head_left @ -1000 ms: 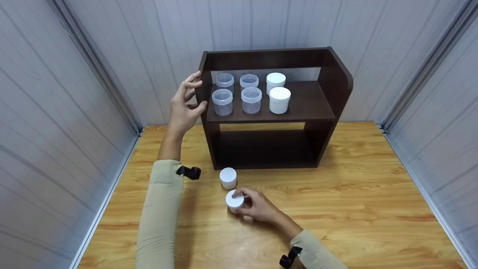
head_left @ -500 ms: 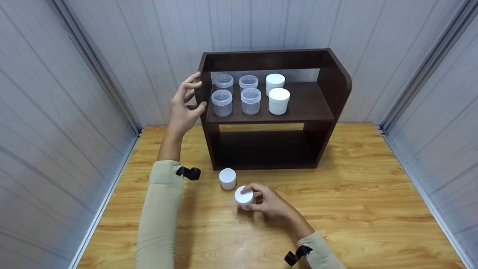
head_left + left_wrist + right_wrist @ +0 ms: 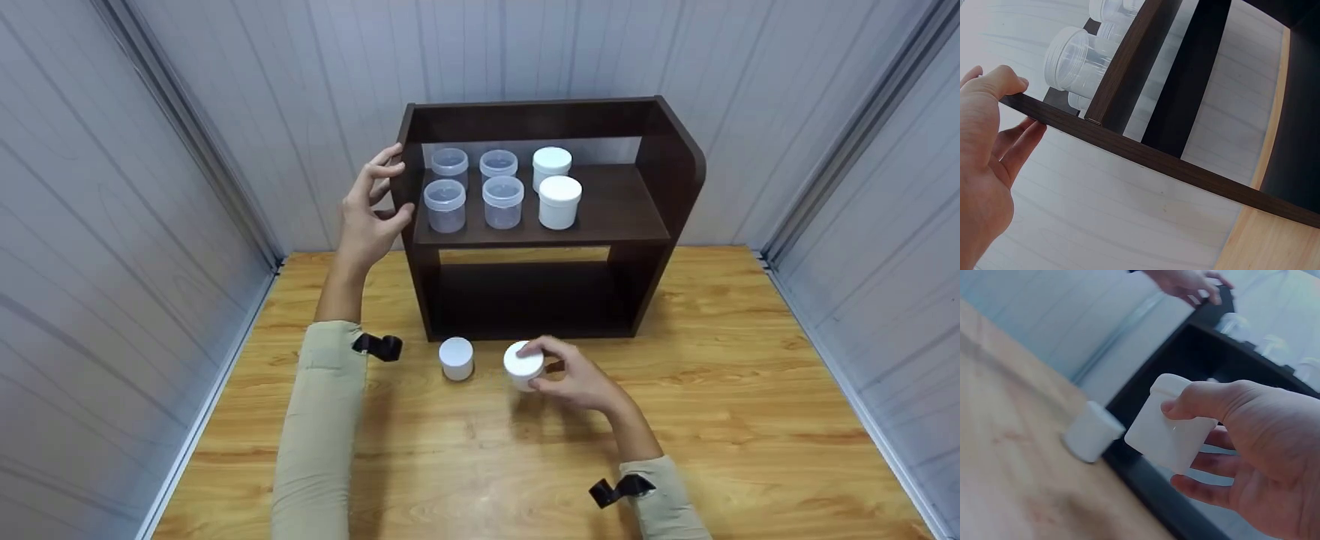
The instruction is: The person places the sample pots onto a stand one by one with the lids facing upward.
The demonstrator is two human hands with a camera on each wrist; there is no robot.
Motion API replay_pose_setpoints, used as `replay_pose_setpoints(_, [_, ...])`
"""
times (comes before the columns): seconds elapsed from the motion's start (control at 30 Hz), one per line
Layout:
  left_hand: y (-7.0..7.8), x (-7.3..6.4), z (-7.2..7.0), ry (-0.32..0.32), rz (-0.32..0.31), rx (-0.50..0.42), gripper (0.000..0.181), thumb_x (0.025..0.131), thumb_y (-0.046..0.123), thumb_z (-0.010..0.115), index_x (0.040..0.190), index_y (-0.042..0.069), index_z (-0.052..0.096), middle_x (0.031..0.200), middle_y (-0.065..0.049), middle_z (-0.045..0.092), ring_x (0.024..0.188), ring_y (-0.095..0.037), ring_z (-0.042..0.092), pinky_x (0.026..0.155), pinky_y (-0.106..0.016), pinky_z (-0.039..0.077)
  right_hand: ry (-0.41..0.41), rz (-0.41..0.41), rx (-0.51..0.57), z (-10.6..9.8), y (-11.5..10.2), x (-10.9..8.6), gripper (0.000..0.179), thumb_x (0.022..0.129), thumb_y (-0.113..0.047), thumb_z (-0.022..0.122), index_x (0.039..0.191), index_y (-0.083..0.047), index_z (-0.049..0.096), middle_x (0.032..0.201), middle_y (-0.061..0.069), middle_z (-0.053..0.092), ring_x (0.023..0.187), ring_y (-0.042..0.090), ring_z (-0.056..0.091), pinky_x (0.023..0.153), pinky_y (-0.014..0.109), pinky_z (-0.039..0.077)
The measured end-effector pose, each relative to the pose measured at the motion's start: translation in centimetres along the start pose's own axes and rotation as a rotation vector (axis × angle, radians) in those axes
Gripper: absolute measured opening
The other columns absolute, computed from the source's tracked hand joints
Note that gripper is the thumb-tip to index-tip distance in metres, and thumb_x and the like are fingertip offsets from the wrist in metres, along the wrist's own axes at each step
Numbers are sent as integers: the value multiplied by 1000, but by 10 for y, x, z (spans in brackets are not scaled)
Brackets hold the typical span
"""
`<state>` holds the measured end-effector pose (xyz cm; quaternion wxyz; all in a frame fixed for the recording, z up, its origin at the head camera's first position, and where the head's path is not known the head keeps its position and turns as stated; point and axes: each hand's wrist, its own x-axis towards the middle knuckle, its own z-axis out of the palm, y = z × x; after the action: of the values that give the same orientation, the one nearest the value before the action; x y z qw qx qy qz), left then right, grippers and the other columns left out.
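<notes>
My right hand [image 3: 577, 375] grips a white lidded jar [image 3: 523, 367] above the table, in front of the shelf. In the right wrist view the thumb presses the wall of this jar [image 3: 1165, 430], with fingers on its far side. A second white jar [image 3: 456, 358] stands on the table to its left. My left hand [image 3: 371, 214] holds the left side panel of the dark brown shelf [image 3: 544, 241]; the left wrist view has the thumb and fingers on opposite faces of the panel [image 3: 1129, 152].
On the upper board stand several clear jars [image 3: 503, 206] at the left and two white jars [image 3: 559, 206] right of them. The lower compartment [image 3: 532, 300] opens toward me. Pale walls enclose the wooden table [image 3: 750, 390] at the back and sides.
My right hand has lifted the white jar off the table and carried it right and toward the shelf. The left hand stays on the side panel.
</notes>
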<state>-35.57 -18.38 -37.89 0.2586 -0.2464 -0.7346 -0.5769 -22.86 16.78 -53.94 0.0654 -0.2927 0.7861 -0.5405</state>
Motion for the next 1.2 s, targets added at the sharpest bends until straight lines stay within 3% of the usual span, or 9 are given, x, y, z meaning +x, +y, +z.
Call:
replay_pose_setpoints(0.4, [0, 0, 0, -8, 18, -8, 45, 93, -12, 70, 137, -8, 61, 174, -18, 53, 157, -38, 59, 92, -20, 65, 228, -76, -52, -50, -24, -2, 40, 91, 9, 80, 131, 7, 71, 137, 31, 72, 117, 2, 68, 97, 21, 60])
replay_pose_setpoints(0.6, [1, 0, 0, -13, 14, -11, 45, 94, -12, 70, 137, -6, 62, 175, -18, 52, 157, -38, 59, 89, -19, 65, 321, -122, -4, -70, -42, -1, 40, 90, 18, 76, 130, 15, 68, 134, 34, 70, 116, 0, 70, 94, 17, 61])
replay_pose_setpoints(0.77, [0, 0, -1, -14, 19, -7, 45, 93, -12, 70, 137, -7, 62, 175, -18, 52, 157, -38, 58, 91, -24, 66, 386, -125, -1, -85, -57, 2, 43, 90, 20, 75, 132, 16, 66, 137, 28, 69, 118, 0, 71, 94, 18, 62])
replay_pose_setpoints(1.2, [1, -1, -1, -16, 8, -6, 44, 94, -12, 70, 137, -5, 62, 175, -16, 53, 156, -38, 59, 92, -29, 67, 633, -92, 34, -97, -85, 19, 47, 90, 19, 73, 135, 16, 63, 146, 30, 65, 122, 1, 70, 96, 16, 63])
